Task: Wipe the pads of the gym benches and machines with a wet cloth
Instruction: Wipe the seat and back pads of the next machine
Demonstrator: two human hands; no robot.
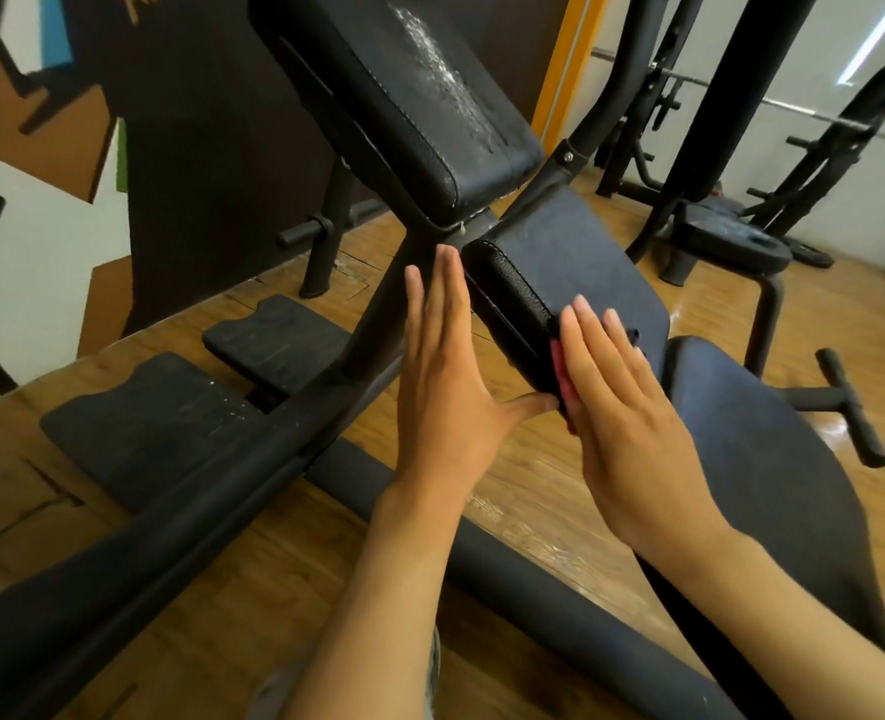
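A black padded seat pad sits at the centre of a gym machine, below a long tilted back pad that carries a whitish worn streak. My right hand lies flat with straight fingers on the seat pad's near edge, pressing a pink-red cloth against it; only a sliver of cloth shows under the palm. My left hand is flat and open beside the pad's left side, its thumb tip touching the pad's lower corner. A second dark blue pad lies to the right.
The machine's black frame runs diagonally across the wooden floor. Two black foot plates lie on the left. A T-shaped handle sticks out at right. Racks and weight plates stand at the back right.
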